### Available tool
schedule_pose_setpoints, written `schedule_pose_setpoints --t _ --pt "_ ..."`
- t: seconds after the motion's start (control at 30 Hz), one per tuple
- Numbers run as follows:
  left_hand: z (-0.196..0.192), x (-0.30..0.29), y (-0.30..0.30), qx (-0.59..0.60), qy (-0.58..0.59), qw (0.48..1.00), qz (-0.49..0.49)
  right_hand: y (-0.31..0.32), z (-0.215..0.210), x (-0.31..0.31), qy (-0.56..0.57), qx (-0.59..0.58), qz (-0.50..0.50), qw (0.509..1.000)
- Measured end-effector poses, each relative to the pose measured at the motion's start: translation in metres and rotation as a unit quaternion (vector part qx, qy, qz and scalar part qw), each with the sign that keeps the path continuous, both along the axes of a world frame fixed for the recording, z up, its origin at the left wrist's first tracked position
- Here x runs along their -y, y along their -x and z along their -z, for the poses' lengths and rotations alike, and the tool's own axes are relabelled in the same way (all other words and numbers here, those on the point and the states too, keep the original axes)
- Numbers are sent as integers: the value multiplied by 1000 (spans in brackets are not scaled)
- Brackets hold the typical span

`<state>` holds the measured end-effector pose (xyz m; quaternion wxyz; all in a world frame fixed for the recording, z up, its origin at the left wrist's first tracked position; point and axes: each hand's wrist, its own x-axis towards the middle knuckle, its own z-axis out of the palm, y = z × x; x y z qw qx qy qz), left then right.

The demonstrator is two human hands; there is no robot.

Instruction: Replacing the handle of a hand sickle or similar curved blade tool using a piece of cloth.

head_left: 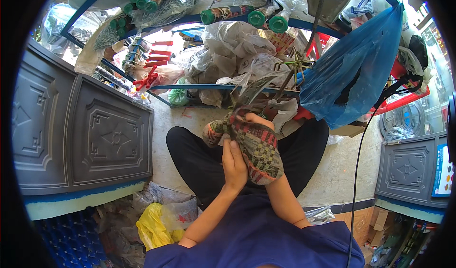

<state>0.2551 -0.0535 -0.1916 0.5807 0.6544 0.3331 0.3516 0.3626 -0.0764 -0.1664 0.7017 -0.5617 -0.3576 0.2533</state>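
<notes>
In front of my crossed legs I hold a checked cloth [259, 149] of green, red and dark patches, bunched and drooping to the right. My right hand [259, 120] grips its upper part; the cloth hangs over my wrist and hides most of that hand. My left hand [234, 166] is closed against its left side, fingers pressed together and pointing up. A knotted end of the cloth [213, 132] sticks out to the left. Just beyond my hands rises a grey, blade-like shape [254, 91]; whether it is in the cloth, I cannot tell.
A blue-framed shelf [266, 90] crowded with plastic bags stands ahead. A blue plastic bag [351, 73] hangs at the right, beside a dangling black cable [357, 173]. Grey panelled cabinets [111, 130] flank me. A yellow bag [154, 225] lies behind my left elbow.
</notes>
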Motion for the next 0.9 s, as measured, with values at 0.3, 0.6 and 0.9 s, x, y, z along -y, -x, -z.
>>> schedule_pose_setpoints --t 0.3,0.6,0.9 --pt "-3 -2 20 -31 26 998 45 -8 5 5 -119 -267 -25 956" --pt "-19 -39 13 -17 -34 997 66 -4 -10 0 7 -156 -18 988" --pt "-7 -10 24 3 12 998 68 -26 -15 6 -129 -346 7 929"
